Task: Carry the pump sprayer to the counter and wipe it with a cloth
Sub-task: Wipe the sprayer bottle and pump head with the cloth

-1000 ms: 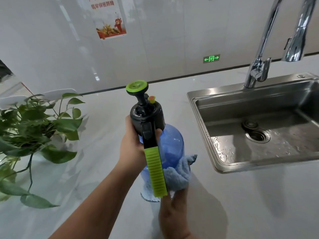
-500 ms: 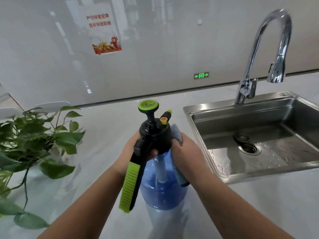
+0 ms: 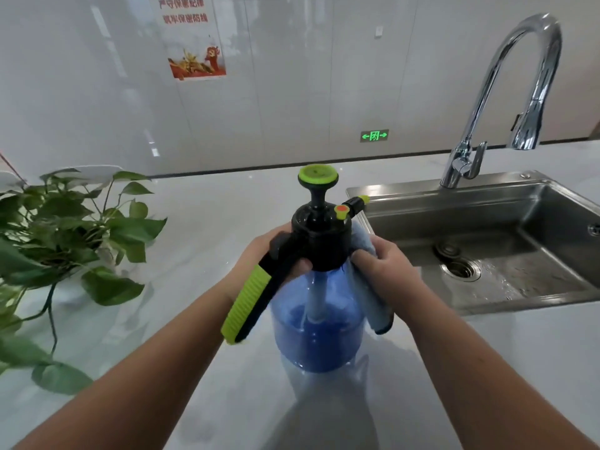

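The pump sprayer (image 3: 319, 332) stands upright on the pale counter (image 3: 207, 222), a clear blue bottle with a black head, a green pump knob and a green-and-black handle slanting down to the left. My left hand (image 3: 259, 254) grips the neck just under the black head, behind the handle. My right hand (image 3: 380, 267) presses a light blue cloth (image 3: 373, 303) against the bottle's right shoulder; the cloth hangs down the side of the bottle and also bunches above my fingers.
A steel sink (image 3: 487, 248) with a tall chrome faucet (image 3: 506, 102) lies just right of the sprayer. A leafy potted plant (image 3: 61, 241) spreads over the counter's left side. A glossy wall with a poster (image 3: 194, 37) backs the counter.
One second ago the sprayer was tilted, with my right hand under it holding the cloth. It now stands upright, and my right hand has come up to the bottle's right shoulder with the cloth.
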`<action>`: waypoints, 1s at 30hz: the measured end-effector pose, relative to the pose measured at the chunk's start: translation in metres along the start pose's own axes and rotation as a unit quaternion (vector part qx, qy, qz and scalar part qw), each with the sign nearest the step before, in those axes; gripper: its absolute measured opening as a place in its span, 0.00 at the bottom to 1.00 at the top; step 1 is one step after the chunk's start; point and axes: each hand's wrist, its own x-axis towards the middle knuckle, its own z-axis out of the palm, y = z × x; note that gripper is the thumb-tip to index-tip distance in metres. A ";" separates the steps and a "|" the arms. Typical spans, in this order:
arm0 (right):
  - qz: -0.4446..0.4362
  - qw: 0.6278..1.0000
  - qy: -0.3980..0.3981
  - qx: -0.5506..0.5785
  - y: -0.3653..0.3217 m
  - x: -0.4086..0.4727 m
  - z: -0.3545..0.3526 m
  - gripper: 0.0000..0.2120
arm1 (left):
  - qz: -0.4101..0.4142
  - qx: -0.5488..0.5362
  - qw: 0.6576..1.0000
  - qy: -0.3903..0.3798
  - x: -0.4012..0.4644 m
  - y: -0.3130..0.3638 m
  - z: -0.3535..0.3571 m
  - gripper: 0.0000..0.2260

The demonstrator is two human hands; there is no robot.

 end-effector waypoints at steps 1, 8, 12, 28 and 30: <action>-0.015 1.000 0.001 0.001 0.000 0.000 0.001 0.06 | 0.061 0.040 0.997 -0.001 -0.007 0.005 0.001 0.10; -0.068 0.995 0.075 -0.021 0.018 -0.023 0.022 0.03 | -0.071 0.091 0.982 0.146 -0.100 -0.028 0.020 0.24; -0.084 0.993 0.083 -0.017 0.017 -0.027 0.027 0.02 | 0.030 0.223 0.962 0.156 -0.105 -0.002 0.048 0.27; -0.008 0.964 0.055 0.259 0.032 -0.003 0.032 0.11 | -0.088 0.141 0.967 0.195 -0.022 0.019 0.044 0.19; 0.142 0.910 -0.089 0.378 0.037 0.024 0.024 0.12 | -0.065 0.132 0.973 0.179 -0.021 0.020 0.044 0.18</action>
